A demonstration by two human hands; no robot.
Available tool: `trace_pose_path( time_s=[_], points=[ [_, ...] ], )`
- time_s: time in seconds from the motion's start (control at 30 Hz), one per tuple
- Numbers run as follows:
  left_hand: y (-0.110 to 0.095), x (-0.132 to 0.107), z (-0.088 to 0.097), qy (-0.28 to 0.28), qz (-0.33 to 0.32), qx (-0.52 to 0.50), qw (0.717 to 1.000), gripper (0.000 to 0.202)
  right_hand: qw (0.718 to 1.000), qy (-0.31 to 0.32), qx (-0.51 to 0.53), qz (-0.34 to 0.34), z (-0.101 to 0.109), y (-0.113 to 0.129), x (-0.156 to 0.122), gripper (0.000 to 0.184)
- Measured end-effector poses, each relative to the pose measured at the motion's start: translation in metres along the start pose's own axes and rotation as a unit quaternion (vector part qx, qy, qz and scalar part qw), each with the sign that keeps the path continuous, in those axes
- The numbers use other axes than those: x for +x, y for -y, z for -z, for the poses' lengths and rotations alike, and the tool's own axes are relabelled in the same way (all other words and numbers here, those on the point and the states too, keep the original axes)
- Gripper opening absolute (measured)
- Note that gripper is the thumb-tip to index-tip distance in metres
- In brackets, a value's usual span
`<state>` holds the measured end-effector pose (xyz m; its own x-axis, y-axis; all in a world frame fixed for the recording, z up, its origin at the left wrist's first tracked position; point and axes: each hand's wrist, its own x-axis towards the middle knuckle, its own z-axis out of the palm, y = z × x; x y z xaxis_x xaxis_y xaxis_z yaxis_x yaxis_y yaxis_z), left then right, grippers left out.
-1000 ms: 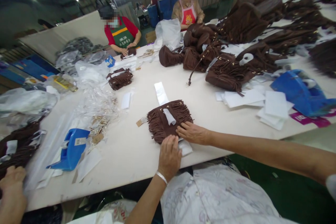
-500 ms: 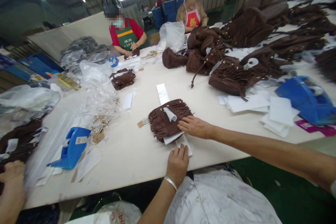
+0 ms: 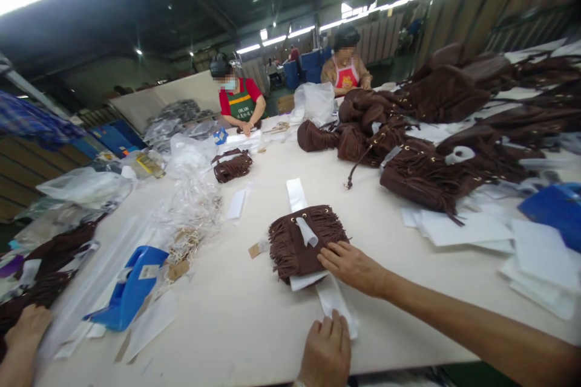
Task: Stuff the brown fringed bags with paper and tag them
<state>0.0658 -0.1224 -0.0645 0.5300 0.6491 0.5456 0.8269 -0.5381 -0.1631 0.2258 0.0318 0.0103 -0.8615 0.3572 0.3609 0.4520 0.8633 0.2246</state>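
Note:
A dark brown fringed bag (image 3: 295,257) lies flat on the table before me, with metal eyelets along its top and a rolled white piece (image 3: 307,232) on its front. My right hand (image 3: 356,266) rests on the bag's lower right side, fingers stretched out. A white strip (image 3: 333,302) runs out from beneath the bag's near edge, and my left hand (image 3: 325,347) has its fingers closed on the strip's near end. Beyond the bag's far edge another white length (image 3: 296,195) shows; whether it is the same strip is hidden. A tan tag (image 3: 254,250) lies at the left.
Brown bags (image 3: 417,175) are heaped at the right beside white sheets (image 3: 465,228). Blue tape dispensers (image 3: 136,287) stand at left and right. Clear plastic (image 3: 186,187) and stringed tags lie left. Another person's hand (image 3: 29,329) is at the left edge; two co-workers are across the table.
My left hand has drawn back toward me, and more of the white strip shows between it and the bag. My right hand stays on the bag. The camera view has tilted up.

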Motion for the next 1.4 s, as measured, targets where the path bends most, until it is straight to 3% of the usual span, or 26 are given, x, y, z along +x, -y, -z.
trace_pose_path(
  time_s=[0.1,0.2,0.37,0.57,0.67,0.77,0.83,0.9,1.03,1.13,1.17,1.23,1.33,1.4],
  points=[
    [-0.004,0.002,-0.009,-0.085,0.022,0.000,0.996,0.028,1.000,0.007,-0.004,-0.002,-0.009,0.002,-0.002,0.034],
    [-0.004,0.007,-0.008,-0.109,0.030,0.002,0.994,0.026,1.000,0.019,-0.002,-0.003,-0.017,0.004,-0.005,0.033],
    [0.000,0.008,0.000,-0.050,0.017,-0.021,0.998,0.027,1.000,0.020,0.018,-0.004,-0.016,0.002,-0.006,0.035],
    [-0.001,0.004,0.006,-0.020,-0.004,-0.049,0.999,0.018,1.000,0.016,0.022,-0.011,-0.023,0.003,-0.015,0.037],
    [0.016,0.028,0.031,0.016,0.044,-0.150,0.988,0.031,0.999,0.018,0.025,-0.019,-0.029,0.005,-0.020,0.039],
    [0.046,0.070,0.050,0.061,0.146,-0.202,0.967,0.032,0.999,0.015,0.033,-0.026,-0.035,0.009,-0.023,0.039],
    [0.063,0.092,0.045,0.070,0.198,-0.133,0.969,0.039,0.999,0.011,0.037,-0.038,-0.038,0.013,-0.026,0.039],
    [0.072,0.102,0.027,0.086,0.225,-0.053,0.969,0.047,0.998,0.020,0.043,-0.043,-0.038,0.015,-0.033,0.043],
    [0.071,0.089,-0.011,0.122,0.266,0.017,0.956,0.061,0.993,0.066,0.101,-0.008,-0.015,-0.001,-0.039,0.058],
    [0.065,0.079,-0.019,0.130,0.277,0.015,0.952,0.064,0.977,0.099,0.187,-0.005,0.018,-0.032,0.002,0.037],
    [0.065,0.078,-0.019,0.132,0.281,0.014,0.950,0.063,0.974,0.095,0.202,-0.040,0.025,-0.041,0.029,0.029],
    [0.067,0.078,-0.017,0.137,0.283,0.009,0.949,0.063,0.974,0.084,0.160,-0.136,0.026,-0.050,0.097,0.031],
    [0.072,0.079,-0.015,0.150,0.280,-0.006,0.948,0.064,0.970,0.150,0.092,-0.168,-0.009,-0.035,0.195,0.043],
    [0.074,0.079,-0.015,0.159,0.286,-0.018,0.945,0.063,0.960,0.220,0.090,-0.149,-0.045,-0.017,0.234,0.043]
  ],
)
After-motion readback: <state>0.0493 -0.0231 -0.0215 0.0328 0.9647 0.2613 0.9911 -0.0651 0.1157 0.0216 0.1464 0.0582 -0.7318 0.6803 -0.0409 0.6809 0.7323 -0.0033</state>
